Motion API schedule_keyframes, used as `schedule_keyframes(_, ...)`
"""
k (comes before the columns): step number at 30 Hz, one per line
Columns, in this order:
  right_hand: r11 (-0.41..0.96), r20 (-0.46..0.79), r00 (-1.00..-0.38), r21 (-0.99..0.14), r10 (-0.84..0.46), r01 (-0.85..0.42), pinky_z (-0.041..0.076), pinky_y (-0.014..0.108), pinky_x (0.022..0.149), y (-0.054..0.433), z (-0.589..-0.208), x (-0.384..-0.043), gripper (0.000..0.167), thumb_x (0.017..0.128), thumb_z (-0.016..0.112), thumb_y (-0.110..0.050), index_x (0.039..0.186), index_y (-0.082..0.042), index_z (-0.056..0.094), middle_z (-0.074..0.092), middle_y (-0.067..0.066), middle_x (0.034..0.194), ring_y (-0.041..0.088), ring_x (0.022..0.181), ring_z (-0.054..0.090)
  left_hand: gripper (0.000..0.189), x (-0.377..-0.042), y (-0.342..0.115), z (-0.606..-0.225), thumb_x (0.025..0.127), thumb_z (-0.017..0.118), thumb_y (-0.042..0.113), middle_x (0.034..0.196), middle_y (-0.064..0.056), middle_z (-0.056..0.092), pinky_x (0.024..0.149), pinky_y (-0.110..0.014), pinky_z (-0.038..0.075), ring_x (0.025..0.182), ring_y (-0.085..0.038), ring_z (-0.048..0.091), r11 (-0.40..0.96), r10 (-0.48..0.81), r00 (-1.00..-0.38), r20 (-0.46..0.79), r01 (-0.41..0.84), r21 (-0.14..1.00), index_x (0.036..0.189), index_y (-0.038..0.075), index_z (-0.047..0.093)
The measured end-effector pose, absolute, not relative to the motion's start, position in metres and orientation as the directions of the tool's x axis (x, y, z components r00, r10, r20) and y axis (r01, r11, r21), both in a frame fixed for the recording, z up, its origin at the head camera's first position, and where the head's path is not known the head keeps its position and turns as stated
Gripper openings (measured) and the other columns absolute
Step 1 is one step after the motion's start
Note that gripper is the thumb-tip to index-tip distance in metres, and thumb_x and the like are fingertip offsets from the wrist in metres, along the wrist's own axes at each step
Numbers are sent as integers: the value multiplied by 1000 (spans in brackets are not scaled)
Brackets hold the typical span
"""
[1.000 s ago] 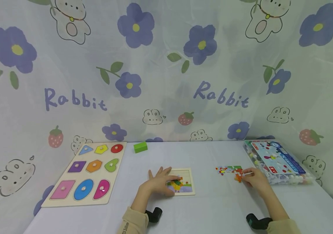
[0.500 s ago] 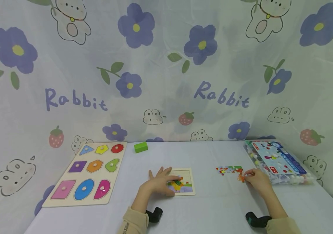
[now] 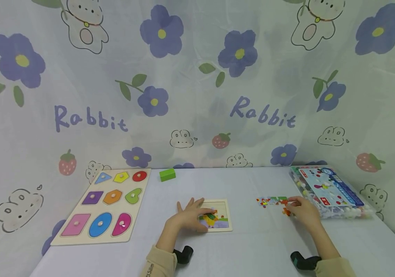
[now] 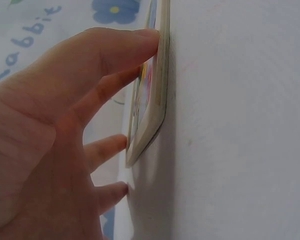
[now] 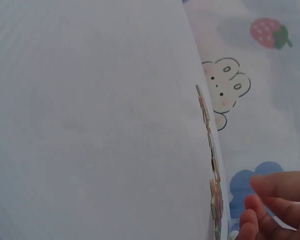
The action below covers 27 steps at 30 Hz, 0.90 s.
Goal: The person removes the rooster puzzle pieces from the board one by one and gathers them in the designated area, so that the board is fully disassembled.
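Observation:
My left hand (image 3: 190,216) spreads over a small wooden jigsaw tray (image 3: 229,215) with a pale rim. Its thumb presses the near rim in the left wrist view, and a finger reaches over the colourful pieces (image 4: 144,82). Part of the tray's left side is hidden under the hand. To the right, my right hand (image 3: 305,212) is at a loose group of jigsaw pieces (image 3: 273,200) lying on the table, fingertips at their right end. An orange piece (image 3: 286,211) lies below that row. In the right wrist view the bent fingers (image 5: 277,185) show no piece between them.
A wooden shape board (image 3: 117,209) with knobbed coloured pieces lies at the left. A green block (image 3: 167,174) sits near the back edge. Beyond my right hand is a clear-sided box of beads (image 3: 330,188). A patterned cloth (image 3: 197,84) hangs behind the table.
One second ago the right fingers held a tilted piece with its pale edge showing; that edge no longer shows. Those fingertips have shifted slightly towards the back. The left hand has stayed still.

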State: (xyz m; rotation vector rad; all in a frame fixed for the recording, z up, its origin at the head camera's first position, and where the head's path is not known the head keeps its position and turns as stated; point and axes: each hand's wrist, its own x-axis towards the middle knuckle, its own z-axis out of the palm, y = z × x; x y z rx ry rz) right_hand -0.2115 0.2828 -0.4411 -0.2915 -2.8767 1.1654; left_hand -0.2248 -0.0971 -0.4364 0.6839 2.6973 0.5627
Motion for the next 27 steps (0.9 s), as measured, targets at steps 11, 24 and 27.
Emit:
schedule_keyframes(11,363,-39,-994,-929,100,73,50,21,66,257,-446,-219,41,90,59,-13,123,9,49,62,13,105,1,77,55,58,-225,-97,-437,73,74,34,150,-9,26,95,-75,-5,137,-43,13,807,507,-841,-188,386,447,127,36,55)
schedule_keyframes(24,203,-1,-1000,-979,-26,-4,51,22,73,212,-443,-224,40,87,61,-8,120,12,49,61,17,104,4,83,59,58,-227,-97,-438,73,74,34,151,-8,25,95,-74,-6,138,-43,12,808,504,-843,-187,384,447,127,37,55)
schedule_keyframes(27,182,-14,-999,-983,-34,8,51,22,73,203,-443,-225,41,87,62,-8,120,12,49,61,15,103,5,83,59,57,-225,-96,-437,73,74,33,151,-9,25,95,-74,-6,138,-43,12,805,506,-842,-187,383,452,126,36,55)
